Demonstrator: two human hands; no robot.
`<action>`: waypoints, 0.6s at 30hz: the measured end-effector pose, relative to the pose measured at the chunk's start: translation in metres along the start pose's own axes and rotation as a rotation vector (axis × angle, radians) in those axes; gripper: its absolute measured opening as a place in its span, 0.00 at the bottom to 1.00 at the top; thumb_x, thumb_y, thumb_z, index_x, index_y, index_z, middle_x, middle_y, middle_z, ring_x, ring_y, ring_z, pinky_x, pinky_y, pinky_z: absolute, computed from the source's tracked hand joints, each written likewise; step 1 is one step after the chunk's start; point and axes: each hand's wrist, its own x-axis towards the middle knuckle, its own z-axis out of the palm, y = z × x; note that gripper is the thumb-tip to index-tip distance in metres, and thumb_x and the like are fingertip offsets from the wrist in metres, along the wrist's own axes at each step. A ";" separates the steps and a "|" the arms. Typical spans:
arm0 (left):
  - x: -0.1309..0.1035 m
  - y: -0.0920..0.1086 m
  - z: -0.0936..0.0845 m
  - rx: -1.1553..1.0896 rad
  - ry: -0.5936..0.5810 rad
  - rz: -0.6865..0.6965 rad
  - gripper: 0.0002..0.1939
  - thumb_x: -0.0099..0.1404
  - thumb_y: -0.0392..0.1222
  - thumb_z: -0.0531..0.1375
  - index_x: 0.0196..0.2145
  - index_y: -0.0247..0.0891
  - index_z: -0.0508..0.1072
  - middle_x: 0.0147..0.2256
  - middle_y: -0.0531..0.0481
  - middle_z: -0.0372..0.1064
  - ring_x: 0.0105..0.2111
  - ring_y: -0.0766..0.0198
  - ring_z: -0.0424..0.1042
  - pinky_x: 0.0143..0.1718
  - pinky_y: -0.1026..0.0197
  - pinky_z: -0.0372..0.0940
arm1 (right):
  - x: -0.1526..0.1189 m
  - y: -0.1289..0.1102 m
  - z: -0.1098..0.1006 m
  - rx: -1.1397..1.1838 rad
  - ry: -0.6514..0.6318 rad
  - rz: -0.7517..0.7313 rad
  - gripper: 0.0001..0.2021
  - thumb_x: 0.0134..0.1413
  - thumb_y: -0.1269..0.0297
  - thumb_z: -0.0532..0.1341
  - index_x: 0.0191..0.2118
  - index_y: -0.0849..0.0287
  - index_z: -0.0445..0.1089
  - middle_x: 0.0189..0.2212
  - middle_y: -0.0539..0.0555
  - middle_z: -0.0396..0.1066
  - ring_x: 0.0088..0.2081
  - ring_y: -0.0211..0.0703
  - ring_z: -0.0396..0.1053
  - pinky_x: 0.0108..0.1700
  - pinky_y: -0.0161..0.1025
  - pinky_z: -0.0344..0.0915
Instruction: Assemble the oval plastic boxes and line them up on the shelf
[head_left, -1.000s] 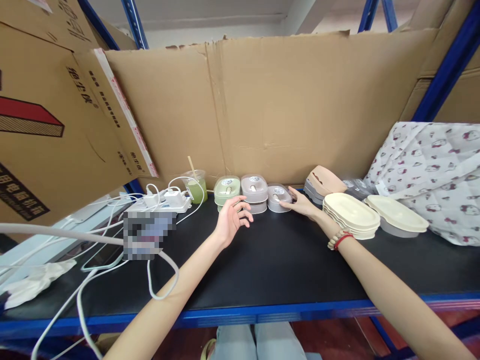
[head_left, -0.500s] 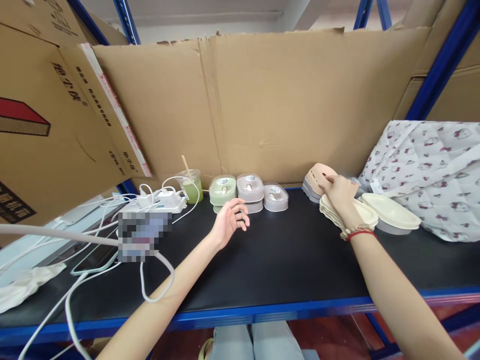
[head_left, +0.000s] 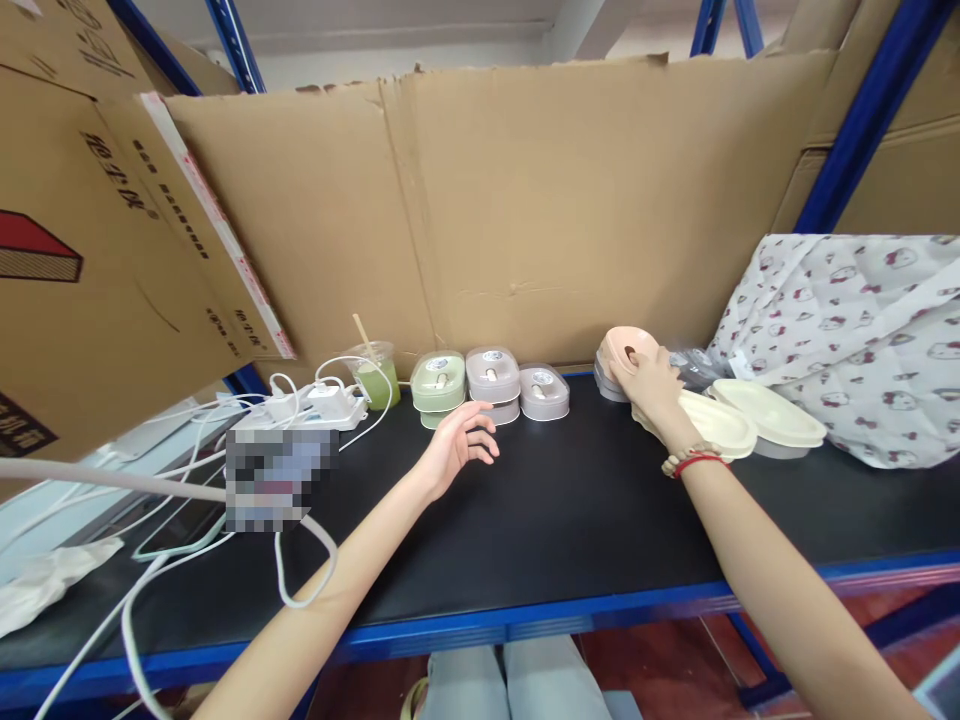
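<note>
Peach tray [head_left: 624, 341] freshly turned (black tabletop [head_left: 555, 520])

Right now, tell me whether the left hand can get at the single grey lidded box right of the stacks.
Probably yes: the left hand looks free and near, with only black tabletop showing between it and the grey box.

A cup [head_left: 377, 385] of green drink with a straw [head_left: 361, 330] stands beside a white power strip [head_left: 350, 413] at the back of the black surface [head_left: 540, 530]. White cables [head_left: 112, 478] trail past a phone [head_left: 184, 525] and a crumpled tissue [head_left: 56, 580]. Cardboard [head_left: 525, 200] rises behind; at the far right lies white fabric [head_left: 870, 350] printed with cartoon faces and bows.
</note>
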 end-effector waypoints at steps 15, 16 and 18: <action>-0.003 0.000 0.003 -0.159 -0.043 -0.003 0.26 0.65 0.51 0.51 0.54 0.32 0.59 0.39 0.40 0.72 0.37 0.57 0.74 0.41 0.57 0.66 | -0.045 -0.045 0.004 0.629 0.008 -0.833 0.32 0.40 0.44 0.62 0.49 0.58 0.66 0.50 0.61 0.55 0.51 0.52 0.61 0.50 0.48 0.62; -0.003 0.000 0.003 -0.186 -0.011 0.009 0.25 0.65 0.51 0.51 0.53 0.31 0.62 0.38 0.40 0.73 0.37 0.57 0.74 0.42 0.57 0.66 | -0.057 -0.052 0.002 0.623 -0.147 -0.942 0.35 0.37 0.43 0.63 0.51 0.57 0.64 0.52 0.61 0.54 0.51 0.52 0.61 0.50 0.48 0.62; -0.003 0.003 0.002 -0.205 0.086 0.039 0.20 0.64 0.46 0.53 0.48 0.30 0.67 0.35 0.42 0.74 0.35 0.59 0.73 0.39 0.59 0.66 | -0.075 -0.062 -0.002 0.567 -0.407 -1.065 0.41 0.35 0.42 0.64 0.57 0.54 0.59 0.56 0.60 0.53 0.53 0.52 0.60 0.51 0.47 0.62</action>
